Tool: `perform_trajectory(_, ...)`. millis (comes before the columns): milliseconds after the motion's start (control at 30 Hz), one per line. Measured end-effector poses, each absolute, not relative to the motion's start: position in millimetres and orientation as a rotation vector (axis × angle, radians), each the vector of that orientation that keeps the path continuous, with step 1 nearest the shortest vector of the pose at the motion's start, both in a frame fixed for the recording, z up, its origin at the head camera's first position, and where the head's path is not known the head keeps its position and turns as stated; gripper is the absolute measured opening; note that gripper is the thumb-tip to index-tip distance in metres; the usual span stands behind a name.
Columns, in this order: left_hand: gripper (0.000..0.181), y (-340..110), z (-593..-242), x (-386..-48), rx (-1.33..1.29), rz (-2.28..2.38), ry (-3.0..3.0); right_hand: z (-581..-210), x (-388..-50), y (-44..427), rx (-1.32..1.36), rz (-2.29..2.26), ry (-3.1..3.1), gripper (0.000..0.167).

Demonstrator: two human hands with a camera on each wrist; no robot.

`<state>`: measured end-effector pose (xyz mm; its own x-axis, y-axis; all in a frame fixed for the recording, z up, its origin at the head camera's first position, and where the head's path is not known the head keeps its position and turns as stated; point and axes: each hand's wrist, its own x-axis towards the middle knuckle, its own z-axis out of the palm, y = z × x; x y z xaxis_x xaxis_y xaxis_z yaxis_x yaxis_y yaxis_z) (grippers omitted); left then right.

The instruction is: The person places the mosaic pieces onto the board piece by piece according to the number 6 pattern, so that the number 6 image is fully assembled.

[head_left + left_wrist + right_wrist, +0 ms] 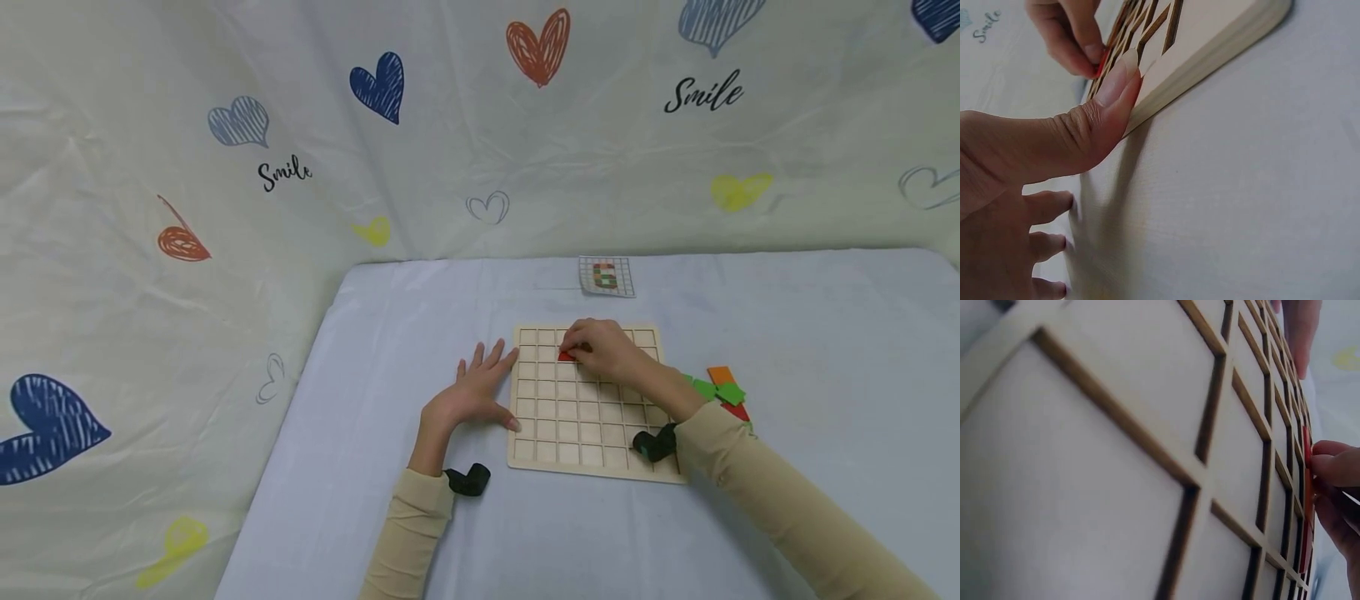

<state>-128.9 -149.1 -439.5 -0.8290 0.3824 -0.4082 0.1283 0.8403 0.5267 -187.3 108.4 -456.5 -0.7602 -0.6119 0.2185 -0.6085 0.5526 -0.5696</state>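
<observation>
Right hand [606, 348] pinches a red tile [566, 357]; left hand [474, 395], spread, touches the board [567, 430]; only head view shows the card [607, 277].

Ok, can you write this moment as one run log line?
right hand: pinches red piece at grid board | left hand: spread, thumb on board edge | loose pieces: right of board
</observation>
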Motion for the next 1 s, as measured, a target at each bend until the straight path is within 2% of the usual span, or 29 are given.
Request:
perform_trajectory(267,0.121,-146,-438,-127,0.372,0.669,2.514,-449,-178,126,-1.095,-1.139,2.851,0.014)
perform_trajectory(533,0.121,-145,-437,-127,0.361,0.658,2.518,-439,-166,155,-0.940,-1.073,2.869,0.016)
perform_trajectory(1000,0.121,-145,-437,-128,0.357,0.657,2.521,-434,-144,196,-0.888,-1.004,2.914,0.020)
